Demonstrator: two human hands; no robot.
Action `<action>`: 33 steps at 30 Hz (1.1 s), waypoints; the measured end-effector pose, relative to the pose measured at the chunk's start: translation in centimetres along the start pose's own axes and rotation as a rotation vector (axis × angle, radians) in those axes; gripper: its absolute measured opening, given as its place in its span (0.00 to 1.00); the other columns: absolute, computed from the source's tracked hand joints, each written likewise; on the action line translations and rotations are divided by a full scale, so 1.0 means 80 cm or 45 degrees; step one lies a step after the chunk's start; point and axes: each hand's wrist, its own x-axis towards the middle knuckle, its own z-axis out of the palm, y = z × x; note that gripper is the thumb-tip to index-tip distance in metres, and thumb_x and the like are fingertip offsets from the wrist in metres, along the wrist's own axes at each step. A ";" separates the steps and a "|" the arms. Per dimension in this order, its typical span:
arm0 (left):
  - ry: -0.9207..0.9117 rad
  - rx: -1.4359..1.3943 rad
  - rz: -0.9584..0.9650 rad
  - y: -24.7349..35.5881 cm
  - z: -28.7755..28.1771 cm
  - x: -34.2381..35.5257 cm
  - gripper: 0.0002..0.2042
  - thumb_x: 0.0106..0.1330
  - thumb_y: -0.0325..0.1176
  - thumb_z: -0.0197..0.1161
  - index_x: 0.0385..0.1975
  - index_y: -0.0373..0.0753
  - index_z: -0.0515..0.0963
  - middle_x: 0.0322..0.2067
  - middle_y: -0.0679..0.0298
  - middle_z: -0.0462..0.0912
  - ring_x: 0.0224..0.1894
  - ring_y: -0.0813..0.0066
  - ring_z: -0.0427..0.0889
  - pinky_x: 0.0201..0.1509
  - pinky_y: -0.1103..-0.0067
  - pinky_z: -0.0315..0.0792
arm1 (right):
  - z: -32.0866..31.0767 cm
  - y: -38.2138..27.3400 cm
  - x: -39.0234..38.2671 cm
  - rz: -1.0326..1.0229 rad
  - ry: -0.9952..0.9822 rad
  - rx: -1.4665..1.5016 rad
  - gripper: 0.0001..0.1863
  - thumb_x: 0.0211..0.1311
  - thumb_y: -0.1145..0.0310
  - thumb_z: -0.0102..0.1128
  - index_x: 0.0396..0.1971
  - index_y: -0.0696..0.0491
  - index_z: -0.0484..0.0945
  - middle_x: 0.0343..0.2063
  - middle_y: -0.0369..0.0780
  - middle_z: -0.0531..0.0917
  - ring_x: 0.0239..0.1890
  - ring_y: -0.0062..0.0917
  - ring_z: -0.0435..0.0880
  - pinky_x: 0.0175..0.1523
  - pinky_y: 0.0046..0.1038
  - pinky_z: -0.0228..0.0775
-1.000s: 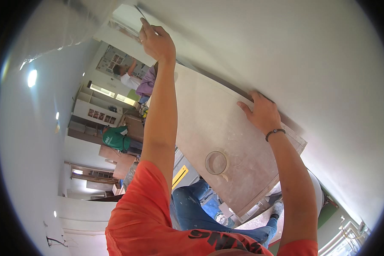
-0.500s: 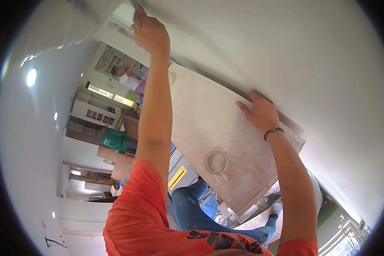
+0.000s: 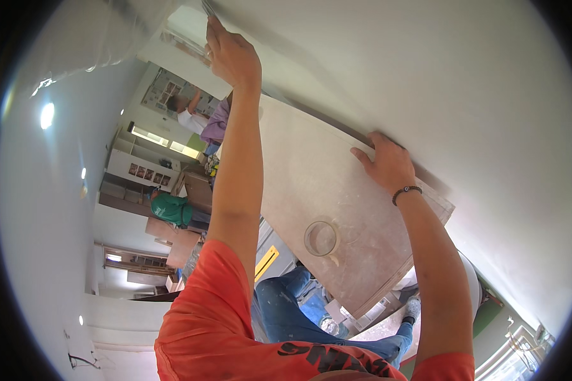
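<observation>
My left hand (image 3: 236, 58) is raised far up at the top, closed around a thin grey metal-edged tool (image 3: 208, 8) held against the pale wall (image 3: 464, 82). Most of the tool is hidden by my fingers or cut off by the rim, so its kind is unclear. My right hand (image 3: 391, 164), with a dark beaded bracelet (image 3: 407, 192) at the wrist, leans on the far edge of a dusty wooden board (image 3: 299, 171), close to the wall. Its thumb and fingers are apart and nothing shows in them. A ring-shaped roll of tape (image 3: 321, 239) lies on the board.
Below the board's left edge is a yellow strip (image 3: 266, 264). Blue plastic and clutter (image 3: 314, 308) lie near my legs. Farther left, one person in green (image 3: 171, 209) bends by cabinets and another in white (image 3: 190, 119) raises an arm. Loose wires (image 3: 518, 346) hang at lower right.
My left hand, with the tool, has moved slightly right and down along the wall. My right hand stays at the board's edge. The tape has not moved.
</observation>
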 end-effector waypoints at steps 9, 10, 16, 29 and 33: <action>0.139 0.020 0.116 0.022 -0.015 0.045 0.25 0.70 0.27 0.55 0.69 0.38 0.72 0.64 0.52 0.78 0.58 0.43 0.81 0.54 0.55 0.80 | 0.009 0.006 0.001 -0.024 0.059 0.039 0.29 0.68 0.43 0.65 0.51 0.55 0.80 0.43 0.44 0.89 0.46 0.42 0.88 0.53 0.42 0.80; 0.147 0.057 0.133 0.023 -0.011 0.061 0.25 0.70 0.26 0.55 0.69 0.38 0.72 0.64 0.51 0.78 0.57 0.45 0.81 0.55 0.57 0.79 | 0.010 0.007 0.002 -0.023 0.078 0.048 0.28 0.67 0.44 0.66 0.51 0.54 0.80 0.43 0.43 0.89 0.45 0.41 0.88 0.52 0.42 0.80; 0.079 0.113 0.118 0.026 0.002 0.072 0.26 0.70 0.25 0.55 0.70 0.38 0.71 0.64 0.52 0.78 0.58 0.47 0.80 0.58 0.59 0.77 | 0.010 0.006 0.001 -0.020 0.069 0.041 0.28 0.67 0.44 0.66 0.50 0.54 0.80 0.43 0.43 0.89 0.45 0.41 0.88 0.52 0.42 0.80; 0.181 0.023 0.065 0.019 -0.009 -0.009 0.26 0.70 0.25 0.54 0.69 0.35 0.71 0.64 0.52 0.77 0.56 0.47 0.82 0.49 0.59 0.82 | 0.000 0.000 -0.002 0.029 0.027 0.082 0.27 0.67 0.43 0.66 0.48 0.54 0.80 0.42 0.44 0.88 0.47 0.43 0.88 0.54 0.43 0.79; 0.295 -0.041 0.167 0.033 -0.029 0.009 0.25 0.70 0.27 0.53 0.68 0.34 0.73 0.61 0.50 0.79 0.56 0.49 0.83 0.51 0.58 0.81 | -0.002 0.001 -0.003 0.020 -0.005 0.062 0.29 0.69 0.42 0.63 0.48 0.57 0.79 0.43 0.46 0.87 0.49 0.44 0.87 0.56 0.42 0.79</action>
